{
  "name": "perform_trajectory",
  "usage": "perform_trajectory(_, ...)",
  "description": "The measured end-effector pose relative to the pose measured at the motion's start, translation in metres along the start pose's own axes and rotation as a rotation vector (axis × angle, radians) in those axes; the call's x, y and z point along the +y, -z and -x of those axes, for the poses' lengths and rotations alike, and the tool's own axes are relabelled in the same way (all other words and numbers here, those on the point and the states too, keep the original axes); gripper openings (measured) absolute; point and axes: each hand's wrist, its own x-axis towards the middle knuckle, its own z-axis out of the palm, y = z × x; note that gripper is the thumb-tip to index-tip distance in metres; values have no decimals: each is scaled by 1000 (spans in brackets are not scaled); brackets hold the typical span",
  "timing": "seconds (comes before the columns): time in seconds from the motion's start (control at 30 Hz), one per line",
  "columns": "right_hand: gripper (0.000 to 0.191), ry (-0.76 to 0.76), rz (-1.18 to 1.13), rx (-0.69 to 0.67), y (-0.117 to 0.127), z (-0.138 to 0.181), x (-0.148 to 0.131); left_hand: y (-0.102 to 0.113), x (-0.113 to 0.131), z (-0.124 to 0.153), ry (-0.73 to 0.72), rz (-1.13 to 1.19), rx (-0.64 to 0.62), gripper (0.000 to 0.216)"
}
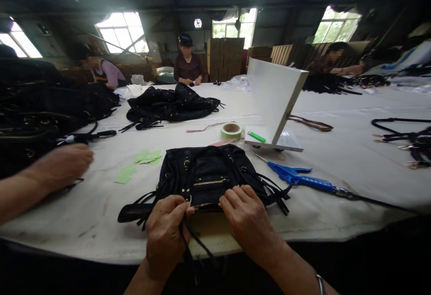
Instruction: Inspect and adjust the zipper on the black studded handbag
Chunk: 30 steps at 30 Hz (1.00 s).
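Note:
A black handbag (210, 165) with gold buckles, a zipped front pocket and thin strap ends lies at the table's near edge. My left hand (168, 230) is closed on the bag's near edge, at the left end of a gold zip (205, 206). Dark strap tails hang below those fingers, over the table edge. On the other side of the zip, my right hand (247, 216) has its fingers curled onto the same edge. What lies under the fingertips of both hands is hidden.
A blue air gun (296, 176) with a hose lies right of the bag. Behind are a tape roll (231, 130), a green lighter (256, 136) and a white upright board (274, 97). Green paper pieces (146, 156) lie left, near another person's hand (72, 162). Black bags (168, 104) lie farther back.

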Motion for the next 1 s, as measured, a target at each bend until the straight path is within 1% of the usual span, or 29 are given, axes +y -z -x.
perform_trajectory(0.1,23,-7,8,29,5,-2,8,13,-10,-2,-65,-156,68,5)
perform_trajectory(0.17,23,-34,-5,35,10,-4,13,21,-20,-1,-68,-227,74,4)
perform_trajectory(0.3,22,-52,-35,27,17,-13,22,32,-40,3,-27,-320,47,5)
perform_trajectory(0.4,19,-62,-47,24,22,-22,26,40,-45,-1,49,-387,46,8)
perform_trajectory(0.43,18,-71,-52,22,23,-24,27,44,-42,-4,75,-386,40,9)
perform_trajectory(0.5,19,-90,-70,13,26,-28,29,52,-29,-12,108,-349,38,5)
perform_trajectory(0.53,19,-94,-81,4,27,-30,30,56,-19,-15,96,-312,40,11)
perform_trajectory(0.57,19,-92,-90,-3,28,-32,30,58,-7,-18,60,-266,34,21)
perform_trajectory(0.6,19,-88,-96,-6,29,-34,31,58,5,-20,-11,-202,11,30)
perform_trajectory(0.63,19,-85,-97,-4,30,-36,31,55,17,-21,-109,-117,-49,35)
perform_trajectory(0.7,19,-86,-92,10,32,-42,32,42,36,-22,-280,26,-202,39)
perform_trajectory(0.73,18,-91,-91,21,33,-44,33,33,41,-22,-304,35,-262,40)
perform_trajectory(0.8,17,-101,-100,33,35,-49,34,14,45,-22,-265,-22,-311,40)
perform_trajectory(0.87,17,-104,-114,34,37,-52,35,-1,44,-24,-183,-80,-307,36)
perform_trajectory(0.93,17,-105,-119,33,40,-55,38,-11,42,-25,-120,-90,-313,29)
perform_trajectory(1.0,18,-117,-108,58,43,-58,42,-15,44,-22,-93,-87,-360,26)
